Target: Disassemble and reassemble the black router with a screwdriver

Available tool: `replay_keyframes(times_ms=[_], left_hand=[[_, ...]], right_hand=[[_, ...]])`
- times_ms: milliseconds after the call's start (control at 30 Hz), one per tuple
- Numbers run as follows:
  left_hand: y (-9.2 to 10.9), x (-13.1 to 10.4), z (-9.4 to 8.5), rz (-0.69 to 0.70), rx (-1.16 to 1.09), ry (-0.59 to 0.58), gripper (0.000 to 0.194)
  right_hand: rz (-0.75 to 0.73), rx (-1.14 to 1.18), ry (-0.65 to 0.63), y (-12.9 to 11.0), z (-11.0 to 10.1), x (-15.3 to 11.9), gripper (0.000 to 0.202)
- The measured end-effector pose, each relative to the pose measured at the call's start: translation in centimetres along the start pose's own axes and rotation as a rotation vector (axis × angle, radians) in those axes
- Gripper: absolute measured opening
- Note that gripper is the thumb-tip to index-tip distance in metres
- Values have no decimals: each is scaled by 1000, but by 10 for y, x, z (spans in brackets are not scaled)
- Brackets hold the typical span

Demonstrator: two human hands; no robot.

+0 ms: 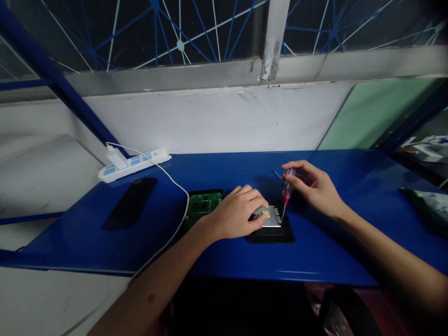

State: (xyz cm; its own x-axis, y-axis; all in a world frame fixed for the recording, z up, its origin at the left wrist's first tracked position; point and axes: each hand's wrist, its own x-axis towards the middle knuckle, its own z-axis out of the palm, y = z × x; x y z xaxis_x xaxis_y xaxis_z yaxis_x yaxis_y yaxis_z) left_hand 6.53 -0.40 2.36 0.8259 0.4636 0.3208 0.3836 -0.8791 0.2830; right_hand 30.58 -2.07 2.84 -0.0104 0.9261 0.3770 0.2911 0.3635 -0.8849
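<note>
My right hand point(315, 186) grips a screwdriver point(287, 186) with a clear purplish handle and a red collar. Its shaft slants down to the right edge of a silver metal plate point(272, 220) with a small yellow patch. That plate lies on a black casing point(271, 234) on the blue table. Fingers of my left hand point(241, 212) wrap over the left side of the plate and hold it; the part beneath them is hidden. A green circuit board point(203, 205) in a dark frame lies just left of my left hand.
A black phone point(130, 203) rests on the blue table point(217, 168) at the left. Behind it is a white power strip point(135, 164) with a charger point(117, 157); its white cable point(175, 184) runs toward me. A green-and-white package point(427, 207) sits far right.
</note>
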Motion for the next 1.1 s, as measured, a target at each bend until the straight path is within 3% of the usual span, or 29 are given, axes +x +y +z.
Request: replay_keyframes(times_ms=[400,1100], left_hand=[[0,0,1,12,-18,-1,16],[10,-2,10,183,8,-32,27]], right_hand=[[12,-52,-5,2,-1,1,32],[37,-74,-31,10,-4,1,34]])
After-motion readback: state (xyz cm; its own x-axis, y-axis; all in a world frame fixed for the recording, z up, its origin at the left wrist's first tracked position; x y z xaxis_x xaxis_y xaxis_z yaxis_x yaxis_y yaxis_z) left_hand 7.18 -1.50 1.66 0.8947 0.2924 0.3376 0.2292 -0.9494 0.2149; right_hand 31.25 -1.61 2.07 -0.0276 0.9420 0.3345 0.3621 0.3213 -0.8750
